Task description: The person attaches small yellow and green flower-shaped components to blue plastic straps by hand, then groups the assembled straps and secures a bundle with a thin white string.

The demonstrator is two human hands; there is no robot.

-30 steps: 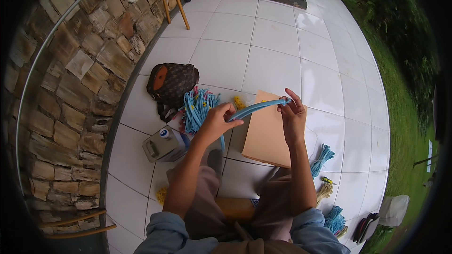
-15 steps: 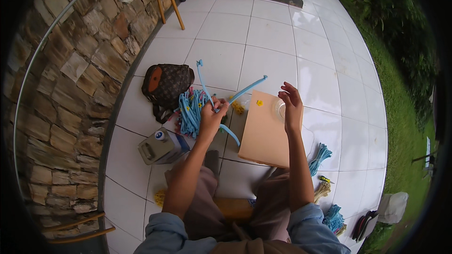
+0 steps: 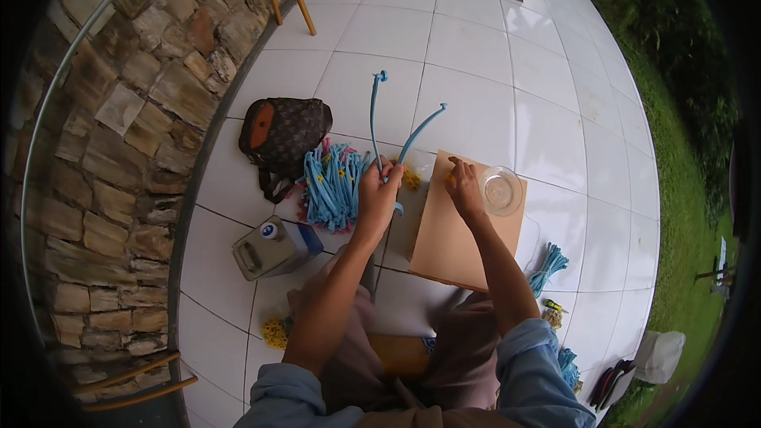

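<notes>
My left hand [image 3: 381, 184] is closed around light-blue cords [image 3: 421, 127] with knotted ends. Two ends fan upward from the fist and a short piece hangs below it. Over the tan board [image 3: 452, 250], my right hand [image 3: 466, 189] has its fingers bent in a pinch at a small yellow flower [image 3: 449, 177], mostly hidden by the fingers. Right beside that hand, a clear round dish [image 3: 501, 190] rests on the board. Left of my left hand lies a big pile of blue cords [image 3: 331, 190] with yellow and pink bits.
A brown patterned backpack [image 3: 285, 136] and a metal can [image 3: 273, 250] stand at the left. More yellow pieces [image 3: 411, 179] lie in a clear bag behind the board. Rightward are a blue cord bundle [image 3: 548, 268] and a yellow-green tool [image 3: 553, 305]. A stone wall [image 3: 119, 166] borders the left.
My right hand has come down and left from above the dish to the yellow flower on the board. My left hand has shifted right, bringing the blue cords more upright.
</notes>
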